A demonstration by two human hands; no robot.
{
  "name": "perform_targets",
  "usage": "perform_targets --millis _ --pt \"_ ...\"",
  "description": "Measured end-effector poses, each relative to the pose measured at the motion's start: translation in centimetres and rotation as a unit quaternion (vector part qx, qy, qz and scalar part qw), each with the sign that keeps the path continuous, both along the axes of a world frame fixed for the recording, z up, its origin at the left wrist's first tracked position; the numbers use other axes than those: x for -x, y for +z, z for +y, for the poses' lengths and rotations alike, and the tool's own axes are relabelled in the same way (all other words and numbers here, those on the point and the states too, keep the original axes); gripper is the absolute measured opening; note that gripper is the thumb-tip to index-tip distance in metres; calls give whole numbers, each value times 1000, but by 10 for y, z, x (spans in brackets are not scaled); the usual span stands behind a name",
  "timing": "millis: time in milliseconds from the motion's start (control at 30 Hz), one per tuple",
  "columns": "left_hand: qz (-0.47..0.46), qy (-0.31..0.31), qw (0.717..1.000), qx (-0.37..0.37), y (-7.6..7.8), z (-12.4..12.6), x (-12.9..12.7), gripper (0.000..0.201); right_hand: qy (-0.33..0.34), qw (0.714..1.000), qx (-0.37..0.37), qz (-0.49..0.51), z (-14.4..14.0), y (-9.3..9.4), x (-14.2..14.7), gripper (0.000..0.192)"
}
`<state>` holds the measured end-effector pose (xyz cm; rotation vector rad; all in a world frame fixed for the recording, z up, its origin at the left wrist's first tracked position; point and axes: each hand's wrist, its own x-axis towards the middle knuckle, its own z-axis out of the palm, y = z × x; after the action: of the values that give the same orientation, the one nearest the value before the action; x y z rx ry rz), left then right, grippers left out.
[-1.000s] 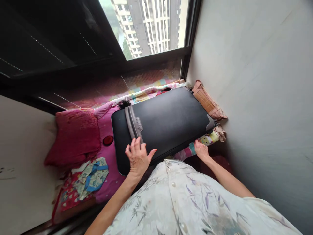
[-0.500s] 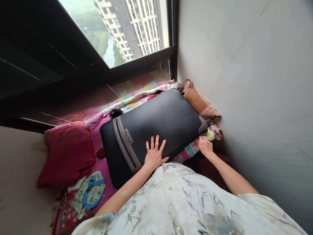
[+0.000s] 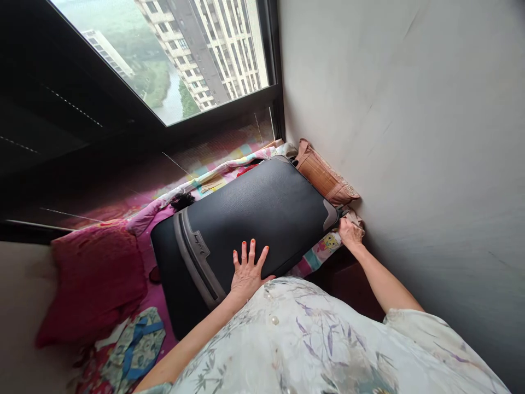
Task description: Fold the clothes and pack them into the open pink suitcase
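bed [image 3: 158, 262] under a window [image 3: 172, 54], against a grey wall: black suitcase [image 3: 254, 219] flat on it, zipped. our left hand [image 3: 247, 271] spread flat on its lid, holding nothing; our right hand [image 3: 349, 231] at its far corner, grip unclear. red pillow [image 3: 90, 279] beside.

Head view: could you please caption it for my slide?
Left hand flat on a black suitcase lying on a bed; right hand at its corner.
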<state>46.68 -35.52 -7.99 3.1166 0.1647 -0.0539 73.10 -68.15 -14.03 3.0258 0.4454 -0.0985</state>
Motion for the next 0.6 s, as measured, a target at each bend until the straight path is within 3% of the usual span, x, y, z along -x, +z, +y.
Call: perform_targets --millis 200,367,600 --pt "5 -4 1000 1 -2 4 0 90 107 994 19 -20 -12 9 -36 41" --pt "17 -4 1000 6 0 6 0 86 169 985 36 -26 -6 20 -68 41" --pt "13 2 1000 -13 -1 7 1 70 189 980 -12 53 22 26 -109 35"
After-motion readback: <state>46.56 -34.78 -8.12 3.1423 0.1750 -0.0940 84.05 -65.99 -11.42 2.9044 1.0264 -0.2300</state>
